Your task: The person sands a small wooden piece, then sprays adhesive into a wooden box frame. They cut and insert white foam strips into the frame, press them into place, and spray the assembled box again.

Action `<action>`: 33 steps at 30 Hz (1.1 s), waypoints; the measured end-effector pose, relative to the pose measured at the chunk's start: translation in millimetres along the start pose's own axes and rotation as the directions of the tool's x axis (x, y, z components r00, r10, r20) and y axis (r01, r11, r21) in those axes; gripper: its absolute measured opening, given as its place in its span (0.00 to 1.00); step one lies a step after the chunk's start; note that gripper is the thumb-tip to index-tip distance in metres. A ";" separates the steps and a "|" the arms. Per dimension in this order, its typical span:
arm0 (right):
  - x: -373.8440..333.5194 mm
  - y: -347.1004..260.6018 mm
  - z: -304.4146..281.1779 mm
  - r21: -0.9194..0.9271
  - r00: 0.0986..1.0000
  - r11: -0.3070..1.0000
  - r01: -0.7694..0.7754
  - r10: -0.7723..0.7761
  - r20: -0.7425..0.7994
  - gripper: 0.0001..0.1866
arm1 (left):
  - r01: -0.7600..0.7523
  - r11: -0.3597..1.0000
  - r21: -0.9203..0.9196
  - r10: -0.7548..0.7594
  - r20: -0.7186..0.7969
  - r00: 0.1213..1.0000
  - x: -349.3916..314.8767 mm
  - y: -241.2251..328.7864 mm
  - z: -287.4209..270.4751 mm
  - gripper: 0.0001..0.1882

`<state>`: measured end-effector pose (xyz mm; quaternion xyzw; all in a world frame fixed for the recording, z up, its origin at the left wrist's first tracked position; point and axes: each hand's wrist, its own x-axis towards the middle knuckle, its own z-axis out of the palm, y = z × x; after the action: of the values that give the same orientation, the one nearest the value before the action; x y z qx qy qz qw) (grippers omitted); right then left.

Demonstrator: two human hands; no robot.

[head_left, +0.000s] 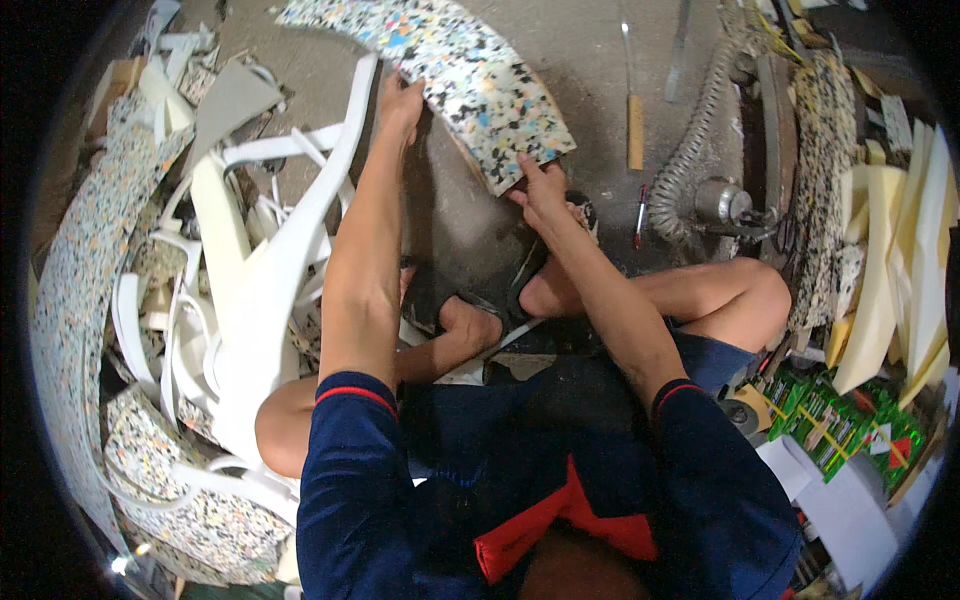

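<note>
A curved strip of speckled multicoloured foam (470, 85) reaches from the top of the view down to the middle, over the grey floor. My left hand (402, 110) is closed on its left edge, the fingers partly hidden behind the arm and the foam. At the strip's near end, my right hand (541, 192) pinches the lower corner, thumb on top and fingers underneath. Right of the strip, a long thin blade with a yellowish handle (635, 132) lies on the floor. Below that is a red and white pen (640, 216).
White foam offcuts (265, 310) pile up at my left, beside a long speckled foam sheet (75, 260). A coiled hose (672, 165) and metal cup (718, 200) sit at right. Cream foam wedges (880, 270) and green packages (825, 425) lie farther right. My crossed legs frame the near floor.
</note>
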<state>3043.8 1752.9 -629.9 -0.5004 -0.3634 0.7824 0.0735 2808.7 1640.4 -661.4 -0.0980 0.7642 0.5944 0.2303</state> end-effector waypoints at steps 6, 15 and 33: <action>-10.0 -41.9 0.2 0.062 0.987 0.998 0.028 -0.037 0.157 0.26 | -0.181 0.980 0.078 0.192 -0.189 0.963 -45.9 -44.7 -18.5 0.25; -48.8 -262.7 -14.1 0.245 0.654 0.687 0.684 -0.727 0.209 0.14 | -0.184 0.908 0.378 0.147 0.124 0.981 -149.2 -58.6 31.8 0.39; -130.0 -97.9 -21.6 -0.516 0.890 0.829 0.215 0.050 0.452 0.49 | 0.588 0.440 -0.679 -0.021 0.647 0.762 -249.9 -11.5 -77.9 0.21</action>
<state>3101.0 1772.3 -477.3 -0.2899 -0.6023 0.7332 -0.1250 3013.9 1531.9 -539.7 -0.1669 0.2321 0.8360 0.4684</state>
